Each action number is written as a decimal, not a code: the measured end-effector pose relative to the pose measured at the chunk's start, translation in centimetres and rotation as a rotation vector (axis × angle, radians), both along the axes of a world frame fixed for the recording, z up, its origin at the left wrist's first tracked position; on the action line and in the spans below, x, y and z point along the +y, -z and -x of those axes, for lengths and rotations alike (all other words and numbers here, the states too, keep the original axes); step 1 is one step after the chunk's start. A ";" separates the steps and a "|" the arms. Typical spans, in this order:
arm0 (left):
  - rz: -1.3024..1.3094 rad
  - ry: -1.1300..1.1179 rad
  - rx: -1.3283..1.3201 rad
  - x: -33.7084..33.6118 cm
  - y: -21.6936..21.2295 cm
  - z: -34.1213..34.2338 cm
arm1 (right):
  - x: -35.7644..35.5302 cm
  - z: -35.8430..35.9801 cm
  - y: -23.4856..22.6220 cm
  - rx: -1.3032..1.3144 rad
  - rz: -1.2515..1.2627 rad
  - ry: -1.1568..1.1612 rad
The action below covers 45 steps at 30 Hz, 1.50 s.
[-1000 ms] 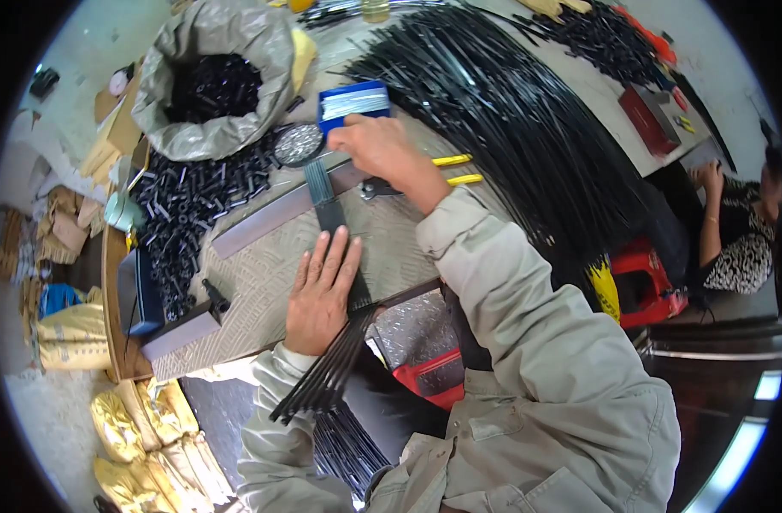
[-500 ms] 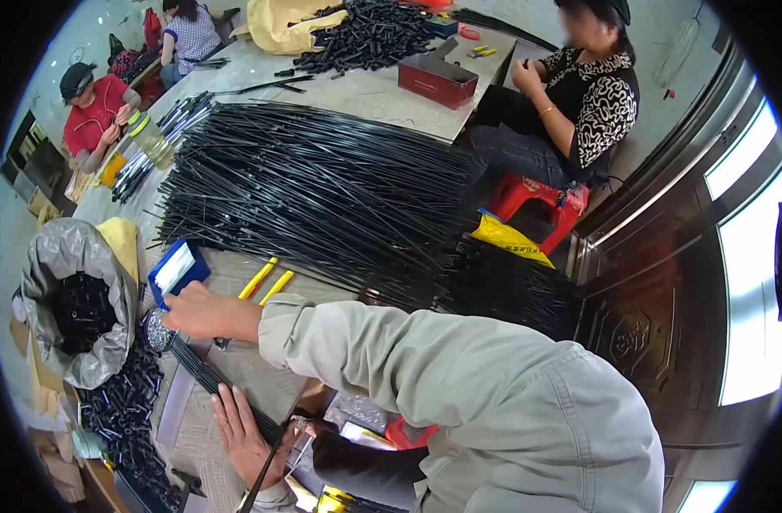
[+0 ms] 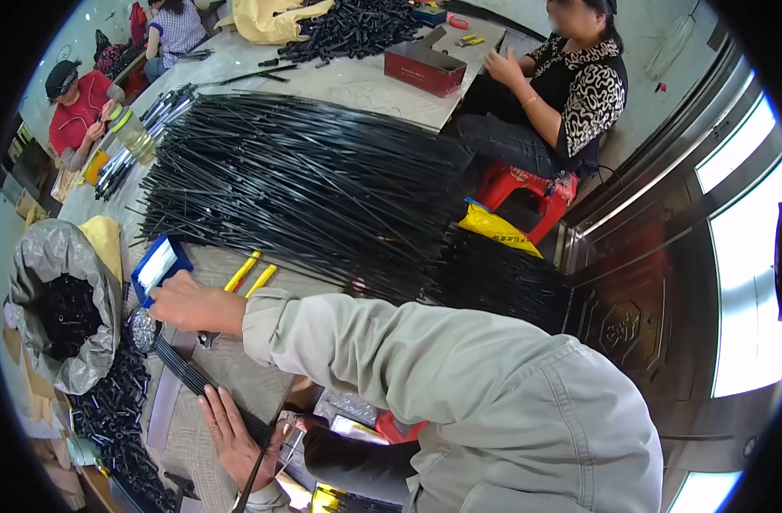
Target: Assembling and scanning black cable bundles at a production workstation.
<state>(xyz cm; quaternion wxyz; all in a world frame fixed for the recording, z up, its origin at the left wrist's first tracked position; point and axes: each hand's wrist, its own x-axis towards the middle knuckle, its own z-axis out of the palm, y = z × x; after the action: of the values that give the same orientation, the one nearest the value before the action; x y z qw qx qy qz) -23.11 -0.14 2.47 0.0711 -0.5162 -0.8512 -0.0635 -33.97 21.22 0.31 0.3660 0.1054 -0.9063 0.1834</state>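
Where the left hand lies flat on the worktop, its grip is spread, fingers out straight, palm pressing down on a small bundle of black rods. The bundle looks thin, straight and matt black, several strands side by side; it runs on a slant from near the right hand down under the left palm and off past the wrist toward the lower edge. The right hand sits at the upper end of the bundle, knuckles up, fingers curled down; cannot tell whether its grip is pinching the rods or only resting on them.

Just above the right hand: a blue box with white contents, tilted. Beside it, two yellow tool handles lying parallel. A round metallic piece touches the left side of the right hand.

Left: grey bag open, filled with short black cut pieces; more short black pieces loose on the worktop below it.

Beyond: a very large heap of long black rods fanned across the worktop. Far side: red box, a seated person in a patterned top on a red stool.
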 end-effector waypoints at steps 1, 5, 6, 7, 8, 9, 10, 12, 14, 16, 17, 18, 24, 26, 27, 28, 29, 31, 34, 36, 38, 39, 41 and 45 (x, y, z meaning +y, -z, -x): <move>-0.006 0.009 0.003 0.1 0.0 0.0 | 0.3 -0.1 -0.1 -0.009 0.009 0.004; -0.017 0.016 0.018 0.5 0.1 0.2 | 0.9 0.3 -0.6 -0.095 -0.030 -0.006; -0.014 0.013 0.015 0.5 0.1 0.2 | 0.9 0.2 -0.7 -0.096 -0.022 -0.001; -0.014 0.010 0.009 0.4 -0.1 0.1 | 0.9 0.1 -0.8 -0.096 -0.015 0.004; -0.016 0.010 0.004 0.4 -0.1 0.0 | 0.9 0.1 -0.7 -0.095 -0.011 0.012; -0.021 0.009 -0.001 0.4 -0.2 -0.1 | 0.9 0.1 -0.6 -0.097 -0.014 0.013; -0.025 0.009 -0.003 0.3 -0.1 -0.1 | 0.9 0.2 -0.6 -0.059 -0.006 0.020; -0.007 0.005 0.022 0.3 -0.1 0.0 | 1.0 0.2 -0.7 0.018 0.005 0.036; -0.024 -0.014 0.053 0.6 -0.2 0.2 | 0.7 0.5 -0.9 0.017 -0.002 0.036; -0.001 -0.025 0.034 0.2 -0.3 0.1 | 0.4 0.4 -0.6 -0.009 0.017 0.058; 0.011 -0.030 0.025 0.2 -0.3 0.1 | 0.6 0.6 -0.6 -0.003 0.000 0.053; 0.003 -0.025 0.025 0.2 -0.3 0.0 | 0.6 0.4 -0.4 -0.005 0.019 0.034; -0.020 -0.021 -0.003 0.5 -0.9 -0.3 | 0.8 1.2 -0.6 -0.003 0.027 -0.035; -0.019 -0.063 -0.001 -0.1 -1.1 -0.5 | 0.1 1.5 -0.4 0.032 0.041 -0.039; -0.040 -0.017 -0.037 0.0 -0.8 -0.4 | -0.2 1.6 -0.1 0.062 0.057 -0.031; -0.057 -0.041 -0.059 -0.9 -0.5 -0.2 | -0.7 1.6 0.2 -0.005 0.106 -0.020; -0.069 -0.028 -0.078 -1.1 0.0 0.2 | -0.8 1.5 0.4 -0.073 0.055 0.072; -0.107 -0.007 -0.101 -0.5 0.5 0.6 | 0.9 0.6 0.4 -0.170 -0.034 0.021; -0.165 -0.007 -0.139 0.5 -0.3 0.7 | 2.7 -0.9 -2.0 -0.068 -0.001 0.005; -0.153 -0.065 -0.132 -0.3 -0.6 0.7 | 2.2 -0.1 -1.9 -0.004 -0.036 -0.064; -0.168 -0.064 -0.140 -1.1 -0.1 0.6 | 1.3 0.0 -1.5 -0.041 -0.033 -0.103; -0.149 -0.070 -0.107 -1.3 0.2 0.6 | 1.2 0.0 -1.4 -0.064 -0.040 -0.103; -0.114 -0.070 -0.039 -1.4 0.6 0.6 | 1.0 0.1 -1.5 -0.089 -0.055 -0.105; -0.157 -0.073 -0.096 -1.0 0.1 0.5 | 1.4 0.0 -1.2 -0.048 -0.094 -0.124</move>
<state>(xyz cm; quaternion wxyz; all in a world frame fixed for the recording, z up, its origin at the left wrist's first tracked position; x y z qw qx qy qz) -23.61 -1.12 2.34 0.0727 -0.4738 -0.8643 -0.1520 -34.00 22.64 1.54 0.3269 0.1741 -0.9140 0.1655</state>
